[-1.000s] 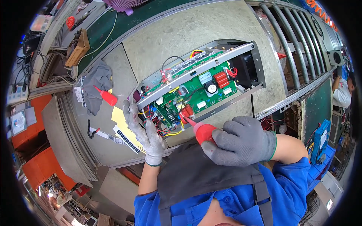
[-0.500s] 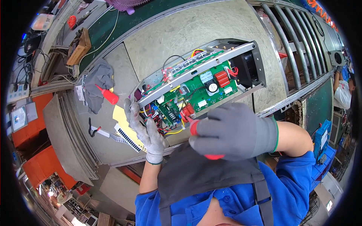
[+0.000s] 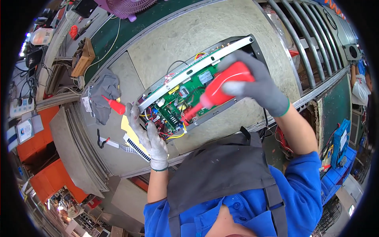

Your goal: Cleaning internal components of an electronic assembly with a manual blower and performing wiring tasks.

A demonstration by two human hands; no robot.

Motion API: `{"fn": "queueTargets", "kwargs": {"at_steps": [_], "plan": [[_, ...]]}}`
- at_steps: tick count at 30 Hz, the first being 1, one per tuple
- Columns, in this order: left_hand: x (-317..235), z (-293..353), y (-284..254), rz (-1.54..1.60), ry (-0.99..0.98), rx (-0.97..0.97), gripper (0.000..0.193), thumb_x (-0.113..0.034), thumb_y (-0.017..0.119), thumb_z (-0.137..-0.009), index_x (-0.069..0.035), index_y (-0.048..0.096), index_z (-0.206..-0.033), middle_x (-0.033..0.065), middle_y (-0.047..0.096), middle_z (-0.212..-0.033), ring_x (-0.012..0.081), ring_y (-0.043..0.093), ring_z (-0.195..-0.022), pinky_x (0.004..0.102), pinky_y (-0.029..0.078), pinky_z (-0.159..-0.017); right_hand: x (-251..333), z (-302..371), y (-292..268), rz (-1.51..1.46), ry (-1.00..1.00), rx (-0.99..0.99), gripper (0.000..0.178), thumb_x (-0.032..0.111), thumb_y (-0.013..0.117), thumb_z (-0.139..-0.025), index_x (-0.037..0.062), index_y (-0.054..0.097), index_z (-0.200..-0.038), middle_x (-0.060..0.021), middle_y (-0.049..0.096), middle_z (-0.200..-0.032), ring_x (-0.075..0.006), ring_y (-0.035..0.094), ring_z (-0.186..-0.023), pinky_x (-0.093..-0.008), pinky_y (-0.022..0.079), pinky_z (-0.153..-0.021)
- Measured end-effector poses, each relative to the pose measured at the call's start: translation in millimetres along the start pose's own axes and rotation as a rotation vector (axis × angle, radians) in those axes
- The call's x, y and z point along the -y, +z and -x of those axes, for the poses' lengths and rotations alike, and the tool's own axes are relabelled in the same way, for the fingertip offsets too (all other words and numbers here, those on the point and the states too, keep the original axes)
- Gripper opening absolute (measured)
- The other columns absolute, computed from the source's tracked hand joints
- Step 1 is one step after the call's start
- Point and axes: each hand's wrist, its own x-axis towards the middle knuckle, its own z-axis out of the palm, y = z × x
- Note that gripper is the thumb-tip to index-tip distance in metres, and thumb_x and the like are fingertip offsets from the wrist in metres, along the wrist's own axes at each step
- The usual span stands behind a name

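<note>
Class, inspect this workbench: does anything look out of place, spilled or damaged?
No spill or damage stands out. The untidiest spot is left of the left hand: a grey cloth lies crumpled rather than folded, and label strips lie loose at differing angles on the bench.

Your right hand (image 3: 263, 90) and the red bottle (image 3: 233, 81) hide the two-o'clock end of the circuit board (image 3: 194, 84). At eleven o'clock, the top edge crops the purple fan (image 3: 128, 7).

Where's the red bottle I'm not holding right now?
In the head view, that red bottle is toward the left, beside the crumpled grey cloth and just beyond the fingertips of your gloved left hand.
</note>
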Motion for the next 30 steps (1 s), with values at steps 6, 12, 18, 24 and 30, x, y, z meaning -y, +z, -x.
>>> {"fn": "queueTargets", "kwargs": {"at_steps": [6, 12, 18, 24, 30], "plan": [[0.3, -14.0, 4.4, 0.149, -0.036, -0.008, 0.058, -0.017, 0.052, -0.099, -0.008, 0.032, -0.153, 0.0183, 0.021, -0.162, 0.0325, 0.022, -0.150, 0.0469, 0.015, -0.123, -14.5, 29.6, 11.5, -0.515, 0.065, -0.339, 0.045, 0.020, 0.075, -0.080, 0.0059, 0.057, -0.119, -0.0047, 0.063, -0.096, -0.0034, 0.050, -0.062, -0.0168, 0.036, -0.051], [6.2, -27.0, 5.0, 0.105, -0.029, 0.028, 0.055, -0.005, 0.045, -0.099, -0.005, 0.035, -0.152, 0.0173, 0.026, -0.161, 0.0334, 0.019, -0.152, 0.0465, 0.016, -0.123, -21.4, 25.3, 68.0, 0.111, -0.338, -0.359, 0.047, 0.014, 0.079, -0.078, 0.0058, 0.057, -0.119, -0.0066, 0.063, -0.095, -0.0171, 0.064, -0.081, -0.0327, 0.053, -0.064], [9.7, -30.4, 13.2, 0.136, -0.082, 0.021, 0.055, -0.001, 0.042, -0.094, -0.001, 0.037, -0.149, 0.0184, 0.038, -0.154, 0.0357, 0.025, -0.149, 0.0452, 0.018, -0.122, -7.7, 14.8, 100.5, 0.719, -0.773, -0.192, 0.046, 0.018, 0.086, -0.070, 0.0092, 0.065, -0.110, -0.0085, 0.064, -0.090, -0.0265, 0.065, -0.076, -0.0353, 0.052, -0.062], [7.6, -25.1, 17.5, 0.160, -0.068, 0.012, 0.056, -0.001, 0.043, -0.093, -0.001, 0.037, -0.149, 0.0184, 0.038, -0.153, 0.0348, 0.027, -0.147, 0.0446, 0.020, -0.121, -12.5, 10.7, 110.8, 0.935, -0.845, -0.154, 0.039, 0.018, 0.078, -0.067, 0.0159, 0.069, -0.105, -0.0050, 0.062, -0.093, -0.0229, 0.061, -0.071, -0.0332, 0.048, -0.055], [4.3, -23.5, 17.7, 0.063, -0.045, 0.038, 0.057, 0.002, 0.041, -0.092, -0.001, 0.036, -0.150, 0.0180, 0.037, -0.152, 0.0318, 0.031, -0.145, 0.0429, 0.023, -0.120, -12.8, 9.2, 112.9, 0.998, -0.859, -0.127, 0.039, 0.019, 0.071, -0.067, 0.0173, 0.068, -0.105, -0.0051, 0.059, -0.095, -0.0213, 0.059, -0.073, -0.0328, 0.048, -0.055]]}}
